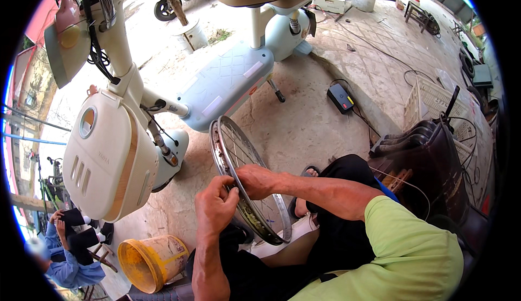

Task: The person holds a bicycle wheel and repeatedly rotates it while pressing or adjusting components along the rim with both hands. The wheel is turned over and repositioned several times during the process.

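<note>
Head view. Spoked wheel (pixel 251 218): a slender, silvery metal hoop, its channel dull and stained, tilted before the seated person, near the pale-blue scooter (pixel 222 84). Left hand (pixel 215 203): grip pinched closed on the hoop's edge. Right hand (pixel 256 181): fingertips hidden behind the hoop; grip cannot be told.

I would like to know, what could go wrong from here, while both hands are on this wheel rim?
The left hand and right hand are ungloved, so the metal wheel rim might pinch or scratch them. The rim's upper part appears very near the pale blue scooter footboard; a slip could perhaps scuff it. A sandalled foot shows just to the right of the rim, so dropping the rim might hurt the toes.
</note>
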`<state>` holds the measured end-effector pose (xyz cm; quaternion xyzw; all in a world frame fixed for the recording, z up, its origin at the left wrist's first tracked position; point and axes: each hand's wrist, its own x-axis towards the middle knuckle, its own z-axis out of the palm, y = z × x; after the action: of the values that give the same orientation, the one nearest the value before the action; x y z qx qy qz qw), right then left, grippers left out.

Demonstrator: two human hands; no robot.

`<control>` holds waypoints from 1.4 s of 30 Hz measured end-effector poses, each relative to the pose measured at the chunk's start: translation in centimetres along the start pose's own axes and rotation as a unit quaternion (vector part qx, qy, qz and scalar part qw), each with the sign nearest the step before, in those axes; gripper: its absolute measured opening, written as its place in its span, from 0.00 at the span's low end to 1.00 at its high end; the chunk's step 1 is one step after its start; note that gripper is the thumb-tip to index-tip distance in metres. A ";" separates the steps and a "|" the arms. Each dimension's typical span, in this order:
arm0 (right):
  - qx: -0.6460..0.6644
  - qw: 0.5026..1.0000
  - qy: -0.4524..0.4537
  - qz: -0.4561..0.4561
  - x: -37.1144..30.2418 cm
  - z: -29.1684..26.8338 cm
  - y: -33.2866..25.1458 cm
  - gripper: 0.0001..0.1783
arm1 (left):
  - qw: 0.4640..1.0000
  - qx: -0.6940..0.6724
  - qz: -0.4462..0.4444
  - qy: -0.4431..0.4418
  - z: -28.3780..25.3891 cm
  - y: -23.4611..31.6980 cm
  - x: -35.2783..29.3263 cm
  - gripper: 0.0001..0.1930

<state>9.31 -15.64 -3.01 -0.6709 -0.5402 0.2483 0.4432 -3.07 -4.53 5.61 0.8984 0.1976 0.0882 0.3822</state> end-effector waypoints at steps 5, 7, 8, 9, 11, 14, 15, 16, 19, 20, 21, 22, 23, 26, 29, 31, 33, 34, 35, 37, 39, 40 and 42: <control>0.010 1.000 0.012 -0.015 -0.1 0.3 0.2 0.13 | 1.000 0.008 -0.002 -0.001 0.1 -0.2 0.0 0.07; 0.004 1.000 0.015 -0.015 0.0 0.4 0.5 0.12 | 1.000 0.002 -0.008 0.002 0.2 -0.2 0.0 0.07; 0.003 1.000 0.015 -0.014 0.0 0.4 0.5 0.12 | 1.000 0.000 -0.012 0.003 0.2 -0.2 0.0 0.07; 0.001 1.000 0.014 -0.013 0.0 0.4 0.4 0.13 | 1.000 -0.003 -0.009 0.002 0.1 -0.2 0.0 0.07; 0.000 1.000 0.012 -0.011 -0.1 0.2 0.2 0.13 | 1.000 -0.008 -0.004 0.000 0.0 -0.1 0.0 0.06; 0.006 1.000 0.012 -0.010 -0.1 0.1 0.1 0.13 | 1.000 0.009 -0.004 -0.004 0.2 -0.1 0.0 0.07; 0.011 1.000 0.016 -0.012 -0.2 0.2 0.4 0.13 | 1.000 0.007 -0.005 0.002 0.3 -0.1 0.0 0.07; 0.015 1.000 0.020 -0.013 -0.2 0.3 0.6 0.13 | 1.000 0.004 -0.005 0.008 0.5 -0.1 0.1 0.07; 0.009 1.000 0.004 -0.014 0.1 0.2 0.4 0.13 | 1.000 -0.002 -0.007 0.011 0.0 0.4 0.0 0.07; 0.008 1.000 0.012 -0.017 0.2 0.3 0.3 0.13 | 1.000 -0.005 -0.010 0.008 -0.2 0.5 -0.1 0.07; 0.008 1.000 0.019 -0.021 0.2 0.3 0.2 0.13 | 1.000 -0.002 -0.009 0.000 -0.3 0.3 0.0 0.06; 0.012 0.999 0.024 -0.024 0.1 0.6 0.2 0.13 | 1.000 0.003 -0.012 -0.009 -0.2 -0.1 0.0 0.06; 0.015 0.999 0.028 -0.033 0.1 0.6 0.3 0.13 | 1.000 0.008 -0.016 -0.018 -0.2 -0.4 0.0 0.06; 0.030 0.999 0.036 -0.015 -0.1 0.4 0.7 0.13 | 1.000 0.012 -0.004 -0.002 0.4 -0.4 0.3 0.07; 0.010 0.999 0.033 -0.018 0.0 0.8 1.2 0.13 | 1.000 -0.015 0.010 0.020 0.5 -0.2 0.1 0.06; -0.003 1.000 0.022 -0.016 0.1 0.8 1.2 0.14 | 0.999 -0.026 0.011 0.016 0.2 -0.2 0.0 0.05; 0.003 1.000 0.019 -0.018 0.1 0.8 1.3 0.13 | 1.000 -0.022 0.004 -0.008 0.0 -0.2 0.0 0.06; 0.006 1.000 0.018 -0.018 0.1 0.8 1.3 0.13 | 1.000 -0.020 0.007 -0.006 0.0 -0.2 0.1 0.06; 0.008 1.000 0.019 -0.022 0.1 0.9 1.2 0.13 | 1.000 -0.018 0.010 -0.002 0.3 -0.3 0.1 0.06; 0.013 0.999 0.022 -0.030 0.1 0.9 1.1 0.13 | 1.000 -0.017 0.012 0.009 0.5 -0.6 0.0 0.07; 0.007 0.999 0.029 -0.028 0.0 0.9 1.2 0.13 | 0.999 -0.021 0.011 0.022 0.7 -0.8 -0.1 0.07; 0.005 0.999 0.033 -0.027 0.0 0.9 1.2 0.12 | 0.999 -0.025 0.009 0.019 0.6 -0.7 -0.1 0.07; -0.001 0.999 0.021 -0.025 0.0 0.8 1.2 0.13 | 0.999 -0.034 0.005 0.012 0.3 -0.3 -0.1 0.06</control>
<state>9.29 -15.39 -4.40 -0.6627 -0.5476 0.2222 0.4600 -3.18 -4.55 5.21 0.8849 0.1944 0.1077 0.4093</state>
